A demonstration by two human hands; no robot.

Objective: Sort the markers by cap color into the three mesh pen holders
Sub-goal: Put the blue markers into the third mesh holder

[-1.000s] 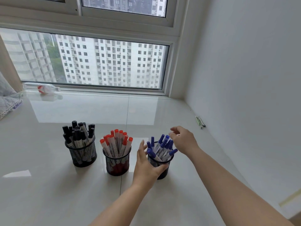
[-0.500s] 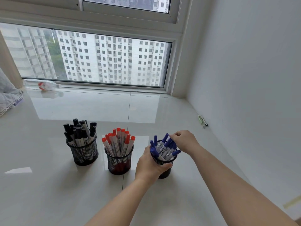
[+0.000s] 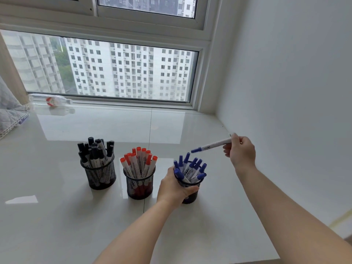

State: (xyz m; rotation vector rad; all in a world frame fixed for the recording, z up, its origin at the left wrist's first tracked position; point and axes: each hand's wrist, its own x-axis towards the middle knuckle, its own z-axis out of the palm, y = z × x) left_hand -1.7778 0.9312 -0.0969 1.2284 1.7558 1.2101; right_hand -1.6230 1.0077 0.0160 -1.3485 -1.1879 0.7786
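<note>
Markers are the story, and one blue-capped marker (image 3: 210, 145) is pinched by its tail end in the right hand (image 3: 240, 151), right of centre in the frame, lying nearly level with the cap pointing left above the holder of blue markers (image 3: 187, 184). Left hand (image 3: 174, 187) is wrapped around that mesh holder's left side, fingers closed on it, low centre of the frame. Just left stands the holder of red markers (image 3: 139, 182), and further left the holder of black markers (image 3: 100, 173), all three in a row on the glossy white surface (image 3: 57, 216). Upper left, a plastic bottle (image 3: 53, 101) lies on its side by the window (image 3: 114, 69)
</note>
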